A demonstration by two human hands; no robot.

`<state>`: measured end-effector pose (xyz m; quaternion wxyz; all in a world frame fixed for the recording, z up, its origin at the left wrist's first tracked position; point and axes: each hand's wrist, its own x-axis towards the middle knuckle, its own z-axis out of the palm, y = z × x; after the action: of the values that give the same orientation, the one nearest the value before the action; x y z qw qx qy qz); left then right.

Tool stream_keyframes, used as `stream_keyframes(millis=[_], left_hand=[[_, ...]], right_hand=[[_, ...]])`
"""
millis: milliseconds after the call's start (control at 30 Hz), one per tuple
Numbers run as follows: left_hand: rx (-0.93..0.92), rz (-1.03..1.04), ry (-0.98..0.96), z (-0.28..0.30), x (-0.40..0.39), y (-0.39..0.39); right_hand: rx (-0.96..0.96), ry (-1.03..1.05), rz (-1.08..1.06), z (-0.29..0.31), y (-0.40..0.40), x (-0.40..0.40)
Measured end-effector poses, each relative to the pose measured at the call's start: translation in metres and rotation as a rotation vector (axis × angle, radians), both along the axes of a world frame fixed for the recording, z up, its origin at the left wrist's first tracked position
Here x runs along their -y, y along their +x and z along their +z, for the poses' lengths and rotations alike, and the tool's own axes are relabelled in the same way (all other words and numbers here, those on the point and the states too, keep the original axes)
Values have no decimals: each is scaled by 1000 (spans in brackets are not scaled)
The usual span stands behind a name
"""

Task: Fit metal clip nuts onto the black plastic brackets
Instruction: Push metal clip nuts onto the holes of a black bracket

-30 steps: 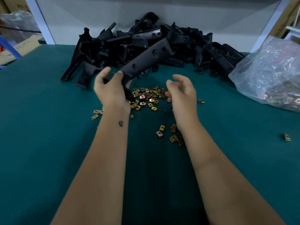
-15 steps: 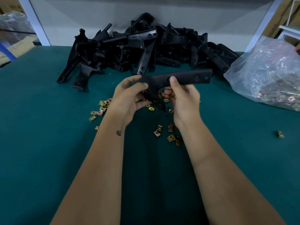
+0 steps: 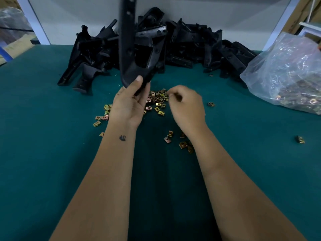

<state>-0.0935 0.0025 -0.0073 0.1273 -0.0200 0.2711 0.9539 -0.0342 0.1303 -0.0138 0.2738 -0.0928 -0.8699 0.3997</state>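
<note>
A bracket (image 3: 128, 49) is held upright in the left grip (image 3: 129, 103); clip nuts (image 3: 159, 100) just beside the curled, blurry right grip (image 3: 186, 103) probably get picked next, can't tell if one's pinched.

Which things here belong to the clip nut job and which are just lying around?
Job: bracket held upright by left hand; loose clip nuts under right hand; bracket pile.
Lying about: plastic bag, cardboard.

green table (image 3: 52, 153) | clip nuts (image 3: 158, 101) (scattered) | bracket pile (image 3: 191, 47) | plastic bag (image 3: 286, 75)
</note>
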Motion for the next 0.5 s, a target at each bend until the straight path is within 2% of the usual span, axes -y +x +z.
stream_keyframes(millis=[133,267,500], left_hand=[[42,42,247,4,-5,5],[73,20,263,3,-10,10],[63,-50,156,-1,-16,11]], right_hand=[[85,382,70,-7,-2,8],[204,680,133,-12,-6,8],[222,573,123,-7,-5,9]])
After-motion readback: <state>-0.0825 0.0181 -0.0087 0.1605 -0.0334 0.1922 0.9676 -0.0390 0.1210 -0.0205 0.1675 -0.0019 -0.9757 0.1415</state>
